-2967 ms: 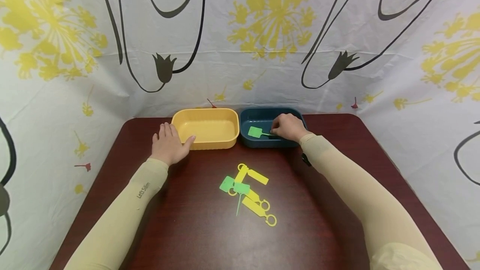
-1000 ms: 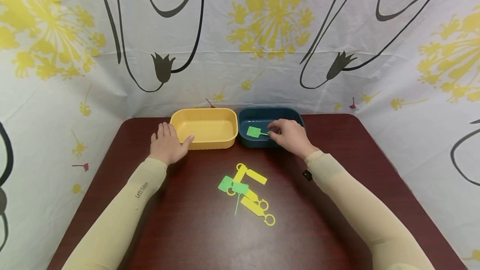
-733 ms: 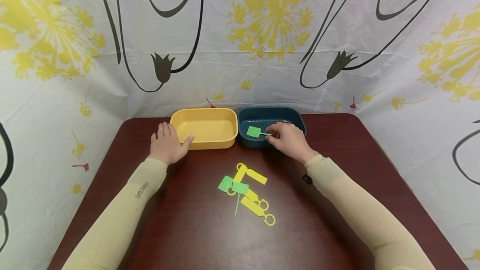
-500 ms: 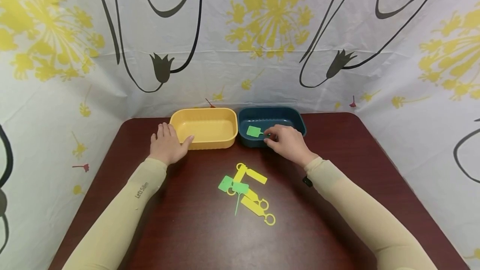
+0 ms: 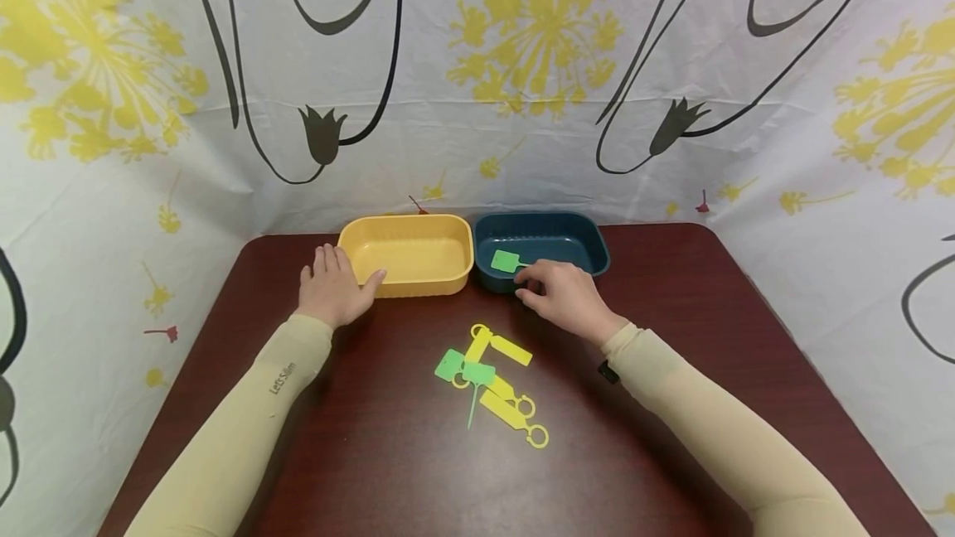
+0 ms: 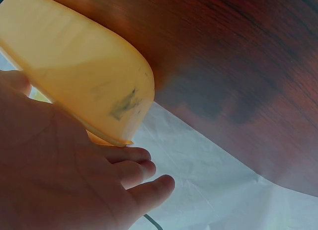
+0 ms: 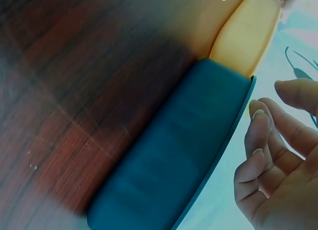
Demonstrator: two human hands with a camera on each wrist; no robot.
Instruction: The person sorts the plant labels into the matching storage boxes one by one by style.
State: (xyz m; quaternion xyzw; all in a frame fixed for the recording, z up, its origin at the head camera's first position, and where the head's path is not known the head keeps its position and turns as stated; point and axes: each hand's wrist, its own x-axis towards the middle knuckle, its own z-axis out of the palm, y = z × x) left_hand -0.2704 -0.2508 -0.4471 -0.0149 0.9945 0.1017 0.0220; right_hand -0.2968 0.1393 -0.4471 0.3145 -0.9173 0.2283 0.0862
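Note:
My left hand (image 5: 332, 288) rests against the left end of the yellow bin (image 5: 425, 288), fingers straight and thumb spread along its near rim. Beside that bin stands a dark blue bin (image 5: 496, 280). Inside it lies a green plastic tag (image 5: 505, 261) with a thin stem. Over the blue bin's near rim hovers my right hand (image 5: 567, 297), its fingers loosely bent. The right wrist view shows a gap between thumb and fingers (image 7: 258, 130), with nothing held. On the table, two green tags (image 5: 478, 374) overlap several yellow ring-ended tags (image 5: 503, 411).
Both bins stand side by side at the back of the dark red wooden table (image 5: 388, 454), close to a white patterned cloth (image 5: 448, 131). The tag pile lies in front of the bins, between the two forearms.
My right hand has drawn back from inside the blue bin to above its near rim, away from the green tag lying there. The left hand and the pile stay put.

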